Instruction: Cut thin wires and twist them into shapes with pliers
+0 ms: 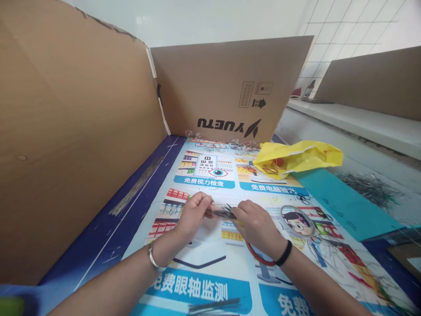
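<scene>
Over the middle of the printed sheet my two hands almost meet. My left hand [196,211] is closed, thumb and fingers pinching what looks like a thin wire [224,205], of which little shows. Wrapped in my right hand [258,224] is a pair of pliers [224,213], its dark pointed jaws reaching left to the left fingertips. A red-orange curved piece [259,255] shows below the right hand; whether it belongs to the pliers I cannot tell.
Cardboard panels [230,87] wall the left and back. Straight wires [136,186] lie at left, dark strips [215,305] in front. At right are a yellow bag [305,153], a teal sheet [345,202], a wire heap [368,188] and small wire loops [301,197].
</scene>
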`<state>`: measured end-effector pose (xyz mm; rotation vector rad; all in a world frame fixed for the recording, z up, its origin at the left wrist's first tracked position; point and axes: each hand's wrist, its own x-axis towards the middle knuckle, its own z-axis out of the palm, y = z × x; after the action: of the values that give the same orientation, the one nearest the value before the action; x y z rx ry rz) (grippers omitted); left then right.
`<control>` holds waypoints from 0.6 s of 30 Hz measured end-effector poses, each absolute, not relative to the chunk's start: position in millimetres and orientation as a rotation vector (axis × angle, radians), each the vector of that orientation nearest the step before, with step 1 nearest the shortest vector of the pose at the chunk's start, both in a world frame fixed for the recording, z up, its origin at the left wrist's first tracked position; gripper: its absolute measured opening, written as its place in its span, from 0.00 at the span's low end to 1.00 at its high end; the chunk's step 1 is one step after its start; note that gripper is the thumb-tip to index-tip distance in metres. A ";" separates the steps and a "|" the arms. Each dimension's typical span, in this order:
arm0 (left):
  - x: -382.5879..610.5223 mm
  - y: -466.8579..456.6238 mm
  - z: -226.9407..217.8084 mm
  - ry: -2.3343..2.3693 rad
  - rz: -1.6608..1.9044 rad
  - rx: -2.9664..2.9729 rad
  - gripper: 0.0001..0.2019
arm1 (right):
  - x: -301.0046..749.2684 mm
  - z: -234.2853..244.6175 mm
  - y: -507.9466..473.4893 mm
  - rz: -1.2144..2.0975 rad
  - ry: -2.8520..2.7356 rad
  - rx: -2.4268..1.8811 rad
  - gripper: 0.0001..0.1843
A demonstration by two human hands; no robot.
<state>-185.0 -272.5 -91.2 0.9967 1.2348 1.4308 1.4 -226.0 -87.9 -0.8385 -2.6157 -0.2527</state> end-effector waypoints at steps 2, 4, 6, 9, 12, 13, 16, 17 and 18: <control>-185.2 -272.4 -90.5 1.236 1.426 1.011 0.12 | 1.7 -89.1 -226.1 -0.221 -2.619 -0.849 0.01; -185.1 -272.5 -89.6 1.234 1.418 1.019 0.12 | 2.2 -89.5 -226.3 -0.212 -2.618 -0.855 0.02; -185.1 -272.7 -89.0 1.235 1.413 1.027 0.11 | 2.8 -89.1 -226.5 -0.193 -2.619 -0.858 0.02; -185.5 -272.9 -88.8 1.233 1.412 1.048 0.11 | 3.5 -87.2 -226.5 -0.115 -2.637 -0.880 0.03; -186.9 -272.8 -89.3 1.219 1.413 1.081 0.11 | 4.0 -85.5 -226.2 -0.032 -2.677 -0.909 0.03; -187.7 -272.7 -89.6 1.214 1.411 1.090 0.11 | 4.2 -85.3 -226.0 -0.017 -2.688 -0.913 0.03; -190.4 -271.8 -90.3 1.209 1.376 1.090 0.12 | 5.5 -86.7 -224.7 -0.017 -2.684 -0.917 0.04; -191.3 -271.3 -90.5 1.208 1.357 1.083 0.12 | 6.0 -87.8 -224.0 -0.036 -2.674 -0.915 0.04; -192.0 -270.8 -90.6 1.202 1.336 1.073 0.13 | 6.5 -89.1 -223.1 -0.065 -2.663 -0.913 0.04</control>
<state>-192.0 -270.8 -90.6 1.0727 1.2016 1.3359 6.5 -223.1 -89.1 -0.9131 -2.6634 -0.0646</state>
